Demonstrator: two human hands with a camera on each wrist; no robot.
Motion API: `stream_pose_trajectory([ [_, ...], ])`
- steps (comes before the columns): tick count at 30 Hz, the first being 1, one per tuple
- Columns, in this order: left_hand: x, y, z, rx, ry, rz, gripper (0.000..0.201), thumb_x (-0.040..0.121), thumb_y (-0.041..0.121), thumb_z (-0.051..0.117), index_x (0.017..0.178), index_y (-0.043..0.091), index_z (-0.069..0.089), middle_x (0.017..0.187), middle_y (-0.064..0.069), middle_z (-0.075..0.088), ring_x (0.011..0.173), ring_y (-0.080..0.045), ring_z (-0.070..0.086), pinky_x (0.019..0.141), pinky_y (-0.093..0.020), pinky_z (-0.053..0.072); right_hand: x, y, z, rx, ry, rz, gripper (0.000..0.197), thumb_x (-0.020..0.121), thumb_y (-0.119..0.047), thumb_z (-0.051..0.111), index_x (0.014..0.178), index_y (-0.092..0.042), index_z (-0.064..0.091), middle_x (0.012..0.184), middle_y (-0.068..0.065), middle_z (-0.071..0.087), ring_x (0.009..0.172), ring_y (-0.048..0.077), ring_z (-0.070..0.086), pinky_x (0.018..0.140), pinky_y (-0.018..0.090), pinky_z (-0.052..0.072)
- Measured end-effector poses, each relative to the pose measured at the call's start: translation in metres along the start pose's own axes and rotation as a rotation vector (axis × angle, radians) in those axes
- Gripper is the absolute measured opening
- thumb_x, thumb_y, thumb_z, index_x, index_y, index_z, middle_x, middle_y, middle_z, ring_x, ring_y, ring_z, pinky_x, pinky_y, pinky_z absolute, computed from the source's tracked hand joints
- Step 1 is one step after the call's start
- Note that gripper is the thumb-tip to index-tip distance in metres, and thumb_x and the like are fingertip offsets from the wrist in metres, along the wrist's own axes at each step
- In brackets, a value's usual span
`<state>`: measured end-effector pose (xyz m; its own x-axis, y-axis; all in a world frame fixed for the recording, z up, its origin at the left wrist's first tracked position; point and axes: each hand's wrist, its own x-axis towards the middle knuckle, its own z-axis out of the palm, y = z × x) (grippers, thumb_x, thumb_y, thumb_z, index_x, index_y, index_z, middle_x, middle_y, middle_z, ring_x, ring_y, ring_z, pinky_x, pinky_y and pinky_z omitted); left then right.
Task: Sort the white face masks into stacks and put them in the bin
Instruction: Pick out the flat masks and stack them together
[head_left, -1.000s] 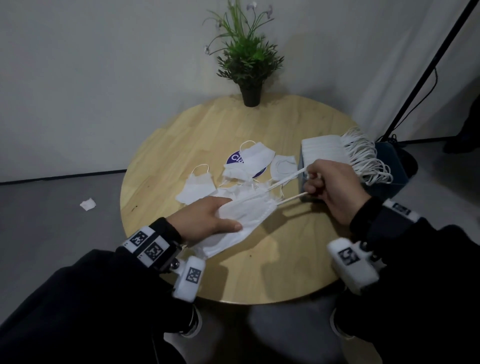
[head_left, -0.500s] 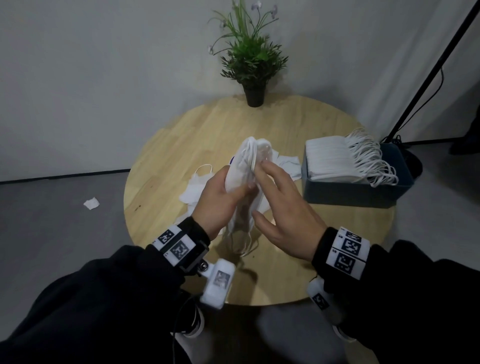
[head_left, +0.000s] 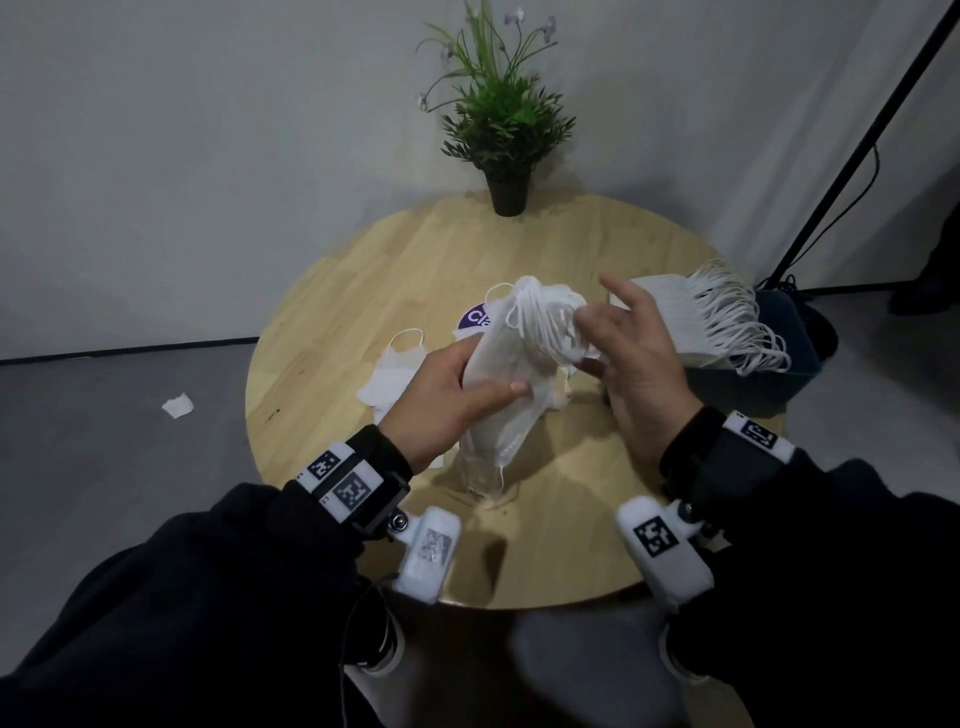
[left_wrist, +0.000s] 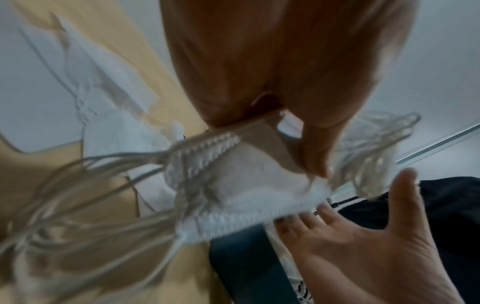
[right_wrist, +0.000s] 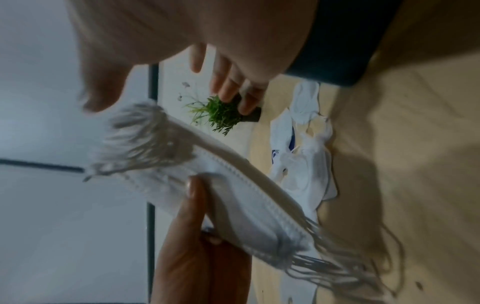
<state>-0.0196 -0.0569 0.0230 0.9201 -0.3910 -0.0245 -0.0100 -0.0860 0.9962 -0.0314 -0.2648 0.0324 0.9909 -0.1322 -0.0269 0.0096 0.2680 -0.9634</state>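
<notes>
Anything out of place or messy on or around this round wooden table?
A small white scrap lies on the grey floor left of the round wooden table. The stacked masks' white ear loops spill over the dark blue bin's rim.

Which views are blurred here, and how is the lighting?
Head view: dim but sharp, soft hand shadows on the table. Left wrist view: strong motion blur on the mask stack and its ear loops. Right wrist view: blurred too, right hand smeared.
</notes>
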Motion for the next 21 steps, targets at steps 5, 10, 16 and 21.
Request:
stream_pose_trajectory([
  [5,-0.003,0.000,0.011,-0.103,-0.281,-0.144,0.029,0.089,0.014,0.073,0.118,0.010,0.070,0.109,-0.012,0.077,0.099,-0.027,0.074,0.090,-0.043,0.060,-0.006,0.004,0.003,0.074,-0.377,0.070,0.080,0.068,-0.028,0.091,0.140,-0.011,0.060,0.142,0.019,0.061,0.124,0.026,0.064,0.103,0.040,0.054],
  [10,-0.005,-0.002,0.018,-0.318,-0.324,-0.269,0.034,0.090,0.007,0.066,0.124,0.007,0.066,0.111,-0.004,0.078,0.099,-0.020,0.075,0.084,-0.030,0.060,-0.016,0.005,0.008,0.067,-0.420,0.097,0.039,0.086,-0.002,0.066,0.124,0.010,0.063,0.124,0.031,0.069,0.117,0.041,0.067,0.105,0.052,0.054],
  [16,-0.006,0.000,0.010,-0.289,-0.368,-0.424,0.032,0.095,0.018,0.067,0.119,-0.003,0.062,0.103,-0.019,0.078,0.084,-0.023,0.078,0.075,-0.031,0.064,-0.004,-0.009,0.000,0.345,-0.060,0.127,0.023,0.086,-0.004,0.058,0.108,-0.001,0.063,0.104,0.024,0.070,0.101,0.035,0.069,0.102,0.050,0.054],
  [21,-0.006,-0.002,-0.005,-0.357,-0.212,-0.454,0.021,0.092,0.014,0.062,0.102,-0.001,0.071,0.104,-0.023,0.076,0.087,-0.032,0.078,0.075,-0.036,0.065,0.008,-0.032,-0.024,0.501,0.099,0.121,0.018,0.095,0.002,0.048,0.095,-0.011,0.062,0.093,0.012,0.071,0.098,0.028,0.072,0.100,0.045,0.056],
])
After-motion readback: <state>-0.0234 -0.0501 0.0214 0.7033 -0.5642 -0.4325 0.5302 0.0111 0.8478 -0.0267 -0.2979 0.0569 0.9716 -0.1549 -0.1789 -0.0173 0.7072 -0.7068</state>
